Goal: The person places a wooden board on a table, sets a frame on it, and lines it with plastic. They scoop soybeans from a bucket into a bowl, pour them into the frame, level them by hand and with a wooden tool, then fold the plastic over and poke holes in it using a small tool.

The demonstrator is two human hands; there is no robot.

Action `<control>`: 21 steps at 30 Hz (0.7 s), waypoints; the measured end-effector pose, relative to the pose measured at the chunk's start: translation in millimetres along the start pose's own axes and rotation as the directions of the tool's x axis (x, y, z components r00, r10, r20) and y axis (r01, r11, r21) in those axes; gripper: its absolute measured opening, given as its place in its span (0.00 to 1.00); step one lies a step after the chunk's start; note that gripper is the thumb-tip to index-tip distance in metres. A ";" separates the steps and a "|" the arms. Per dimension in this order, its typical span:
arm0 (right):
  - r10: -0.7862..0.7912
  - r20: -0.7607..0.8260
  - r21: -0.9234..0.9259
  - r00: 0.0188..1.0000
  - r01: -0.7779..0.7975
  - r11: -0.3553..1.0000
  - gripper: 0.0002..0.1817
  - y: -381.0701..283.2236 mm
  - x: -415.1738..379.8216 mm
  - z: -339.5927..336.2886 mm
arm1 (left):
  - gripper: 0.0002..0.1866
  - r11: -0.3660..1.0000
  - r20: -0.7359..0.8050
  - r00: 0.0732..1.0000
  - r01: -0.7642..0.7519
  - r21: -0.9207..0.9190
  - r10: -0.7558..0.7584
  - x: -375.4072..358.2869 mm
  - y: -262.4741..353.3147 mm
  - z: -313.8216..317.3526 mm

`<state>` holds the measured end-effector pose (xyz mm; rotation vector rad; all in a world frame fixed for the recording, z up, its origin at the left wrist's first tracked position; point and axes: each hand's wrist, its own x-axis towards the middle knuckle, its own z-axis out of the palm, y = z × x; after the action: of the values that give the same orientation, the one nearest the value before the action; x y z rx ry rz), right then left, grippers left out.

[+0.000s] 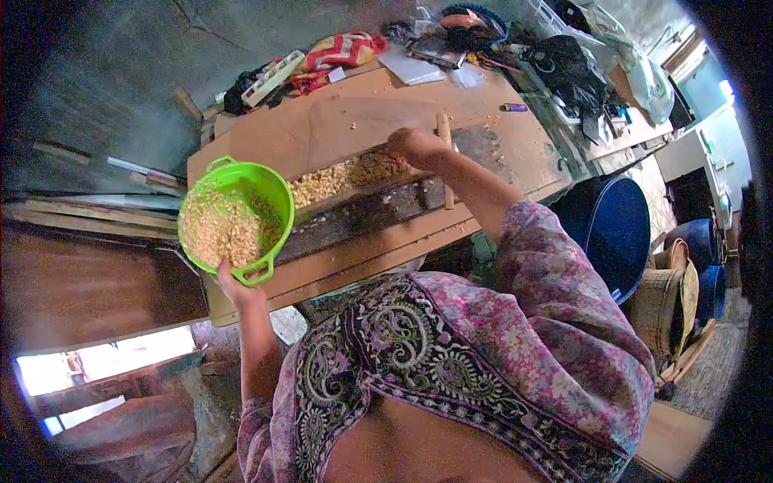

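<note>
My left hand (240,287) grips the lower rim of a bright green plastic basin (282,191) near one of its two handles, thumb over the edge. Inside lies a heap of pale, puffed-looking pieces (213,225). To the right, a long, narrow wooden trough (354,191) holds more of these pieces, level in a strip. Over the trough's far right end is my right hand (415,149), its fingers curled down at the pieces; whatever they hold is hidden. Just right of that hand, a wooden stick (447,165) lies across the trough.
The trough rests on a wooden table (483,109). Along its back are a power strip (274,78), a red patterned cloth (342,50), papers (411,66) and black bags (568,68). A purple lighter (513,107) lies at the right. Dark blue barrels (604,229) stand beyond.
</note>
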<state>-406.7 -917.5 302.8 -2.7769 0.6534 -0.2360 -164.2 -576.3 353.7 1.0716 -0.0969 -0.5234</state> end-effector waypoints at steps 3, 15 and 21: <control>0.047 0.054 -0.142 0.997 -0.039 0.989 0.11 11.6 -16.8 -11.6 | 0.29 1.000 -0.047 0.999 -0.008 0.006 0.008 4.9 -1.0 -1.7; 0.376 -0.384 0.104 0.843 -0.365 0.925 0.09 -18.7 -38.4 -35.1 | 0.28 0.998 -0.051 0.998 0.024 0.056 -0.021 -26.8 26.7 77.1; 0.611 -0.197 0.135 0.767 -0.596 0.792 0.16 3.1 -86.1 -22.7 | 0.22 0.996 0.132 0.989 0.066 0.058 -0.073 -8.7 -13.2 81.3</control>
<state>-489.2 -886.1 315.3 -2.3290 1.5259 -0.4301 -202.9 -643.2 383.5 1.0941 -0.1927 -0.6590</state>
